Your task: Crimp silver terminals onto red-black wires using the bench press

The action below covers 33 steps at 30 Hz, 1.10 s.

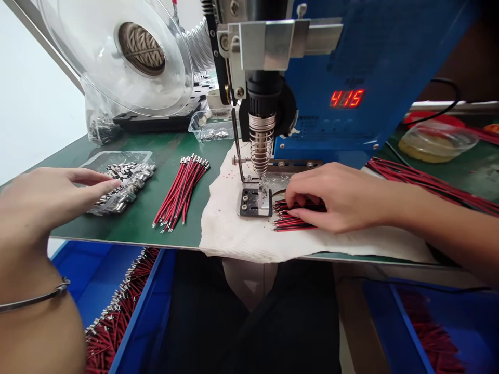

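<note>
My left hand (58, 195) is over a clear plastic tray (146, 156) of small silvery metal connectors (130, 179). Its thumb and forefinger come together in a pinch at the parts; whatever lies between the tips is too small to make out. On the cloth, my right hand (331, 197) has its fingers curled onto red and black wires (290, 222) with stripped ends, just right of the soldering machine's small metal fixture (255, 202). The machine's spring-wrapped soldering head (262, 137) points down above that fixture. Between tray and cloth lies a bundle of wires with metal connectors (183, 189).
A white cloth (234, 241) covers part of the green table (198, 226). Behind stand a clear wire reel (93, 62) and the blue machine housing (390, 67), showing 415. Blue bins (134, 322) with wires sit below the edge. More wires (429, 189) lie at right.
</note>
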Each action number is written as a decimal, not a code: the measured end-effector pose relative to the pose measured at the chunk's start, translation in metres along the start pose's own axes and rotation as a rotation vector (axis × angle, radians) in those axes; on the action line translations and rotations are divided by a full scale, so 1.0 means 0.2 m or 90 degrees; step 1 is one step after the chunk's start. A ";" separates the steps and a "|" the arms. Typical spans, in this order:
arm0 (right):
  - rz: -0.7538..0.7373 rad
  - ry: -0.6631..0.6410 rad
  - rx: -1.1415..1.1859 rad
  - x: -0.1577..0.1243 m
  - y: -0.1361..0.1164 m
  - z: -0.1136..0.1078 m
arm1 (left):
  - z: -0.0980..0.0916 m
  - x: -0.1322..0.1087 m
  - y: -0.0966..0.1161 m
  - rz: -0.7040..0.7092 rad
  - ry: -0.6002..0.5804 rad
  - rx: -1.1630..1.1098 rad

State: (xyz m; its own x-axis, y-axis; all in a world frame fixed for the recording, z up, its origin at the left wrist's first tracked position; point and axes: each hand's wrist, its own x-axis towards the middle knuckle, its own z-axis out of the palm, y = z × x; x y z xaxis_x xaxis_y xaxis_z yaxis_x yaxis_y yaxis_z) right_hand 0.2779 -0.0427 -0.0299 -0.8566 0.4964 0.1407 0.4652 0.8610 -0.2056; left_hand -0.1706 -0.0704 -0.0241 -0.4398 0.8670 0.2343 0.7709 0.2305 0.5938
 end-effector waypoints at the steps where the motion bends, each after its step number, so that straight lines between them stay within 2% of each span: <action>1: 0.003 -0.001 0.001 0.00 0.00 0.00 | 0.00 -0.01 0.01 0.010 -0.012 0.072; 3: 0.008 -0.003 0.005 0.00 0.00 0.00 | 0.00 -0.04 0.06 0.019 -0.032 0.165; 7: 0.000 0.001 0.015 0.01 0.00 0.01 | 0.01 -0.06 0.11 0.000 -0.049 0.146; 16: -0.070 0.054 0.008 0.00 0.00 0.01 | 0.00 0.00 0.04 0.023 -0.058 0.183; 24: -0.053 0.130 -0.007 0.01 0.00 0.02 | 0.00 0.01 0.08 0.044 -0.091 0.208; 29: -0.044 0.229 0.016 0.03 -0.03 0.03 | -0.02 0.04 0.13 0.058 -0.172 0.201; 31: -0.034 0.256 0.017 0.03 -0.04 0.04 | -0.02 0.08 0.11 0.061 -0.193 0.200; 33: -0.030 0.272 0.022 0.04 -0.05 0.06 | -0.04 0.12 0.06 0.047 -0.159 0.145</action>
State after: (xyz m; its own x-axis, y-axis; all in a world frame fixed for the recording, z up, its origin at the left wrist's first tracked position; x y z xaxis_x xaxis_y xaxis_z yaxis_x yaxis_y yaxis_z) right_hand 0.2646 -0.0487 -0.0387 -0.7040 0.4638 0.5379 0.4131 0.8834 -0.2211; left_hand -0.1755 -0.0503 -0.0058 -0.2742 0.9599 0.0587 0.8922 0.2312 0.3880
